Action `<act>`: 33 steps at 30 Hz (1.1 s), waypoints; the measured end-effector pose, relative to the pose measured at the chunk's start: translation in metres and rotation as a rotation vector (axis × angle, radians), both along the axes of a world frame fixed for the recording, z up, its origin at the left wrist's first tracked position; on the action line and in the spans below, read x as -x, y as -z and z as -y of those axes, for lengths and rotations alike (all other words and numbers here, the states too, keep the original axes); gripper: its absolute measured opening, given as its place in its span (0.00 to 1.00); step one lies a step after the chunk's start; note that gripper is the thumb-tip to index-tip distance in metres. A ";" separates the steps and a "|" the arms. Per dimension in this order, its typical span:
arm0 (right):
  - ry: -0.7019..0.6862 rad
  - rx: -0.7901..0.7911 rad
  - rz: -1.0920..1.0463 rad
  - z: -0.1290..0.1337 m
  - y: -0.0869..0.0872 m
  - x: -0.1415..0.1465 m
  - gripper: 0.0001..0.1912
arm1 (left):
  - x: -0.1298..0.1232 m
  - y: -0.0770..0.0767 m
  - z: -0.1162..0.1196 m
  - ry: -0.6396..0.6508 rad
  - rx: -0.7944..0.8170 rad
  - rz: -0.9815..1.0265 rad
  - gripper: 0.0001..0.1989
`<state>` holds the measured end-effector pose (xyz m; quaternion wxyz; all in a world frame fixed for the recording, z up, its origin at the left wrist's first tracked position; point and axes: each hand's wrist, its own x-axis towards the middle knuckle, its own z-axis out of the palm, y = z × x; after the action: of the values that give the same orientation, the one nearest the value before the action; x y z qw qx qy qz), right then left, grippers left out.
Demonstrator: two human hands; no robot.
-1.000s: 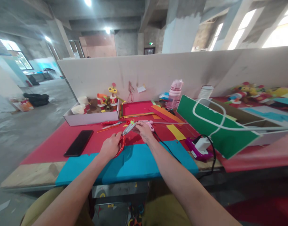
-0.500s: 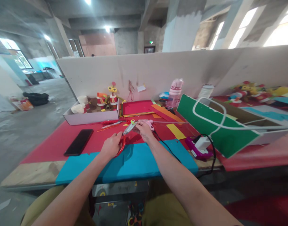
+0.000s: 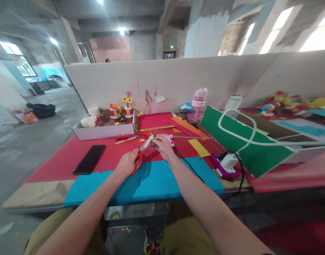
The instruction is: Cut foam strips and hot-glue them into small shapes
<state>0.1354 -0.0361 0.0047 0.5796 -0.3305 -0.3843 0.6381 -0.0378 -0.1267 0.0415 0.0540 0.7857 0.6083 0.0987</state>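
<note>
Red-handled scissors (image 3: 140, 160) are gripped in my left hand (image 3: 128, 163), their silvery blades pointing up and to the right. At the blade tips is a small light-green piece (image 3: 151, 137), pinched between the fingers of my right hand (image 3: 162, 146). Just behind my right hand a pink glue gun (image 3: 168, 139) lies on the red table covering, partly hidden by the hand. Blue paper (image 3: 149, 184) lies under my wrists, at the table's front edge.
A black phone (image 3: 90, 159) lies at left, with a white box (image 3: 104, 131) of paper cups and figures behind it. At right are a yellow strip (image 3: 198, 148), a purple power strip (image 3: 224, 169) and a green board (image 3: 239, 141). A pink bottle (image 3: 198, 104) stands behind.
The scissor blades look closer together, and the green piece at their tips has turned and looks more compact. Both hands have stayed almost in place.
</note>
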 end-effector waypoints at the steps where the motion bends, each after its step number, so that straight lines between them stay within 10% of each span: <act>1: -0.004 0.010 0.005 0.000 0.000 0.000 0.09 | 0.002 -0.001 -0.003 0.007 0.004 0.015 0.15; 9: -0.064 0.055 0.007 0.004 -0.002 0.000 0.06 | 0.026 -0.002 -0.023 -0.225 0.051 -0.142 0.22; 16: -0.075 0.074 0.017 0.005 -0.001 0.000 0.04 | 0.062 -0.018 -0.013 -0.004 -0.100 -0.031 0.17; 20: -0.071 0.080 0.044 0.004 -0.001 0.002 0.03 | 0.133 -0.027 -0.020 -0.338 -0.180 -0.067 0.18; 24: -0.060 0.072 0.073 0.003 0.000 0.002 0.04 | 0.179 -0.017 -0.030 -0.572 0.078 -0.145 0.40; 33: -0.048 0.082 0.099 0.005 -0.002 0.001 0.03 | 0.166 -0.012 -0.039 -0.651 0.143 -0.185 0.32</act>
<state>0.1344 -0.0407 0.0064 0.5304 -0.3758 -0.3938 0.6499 -0.2040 -0.0875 0.0534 0.0193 0.5501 0.8349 -0.0038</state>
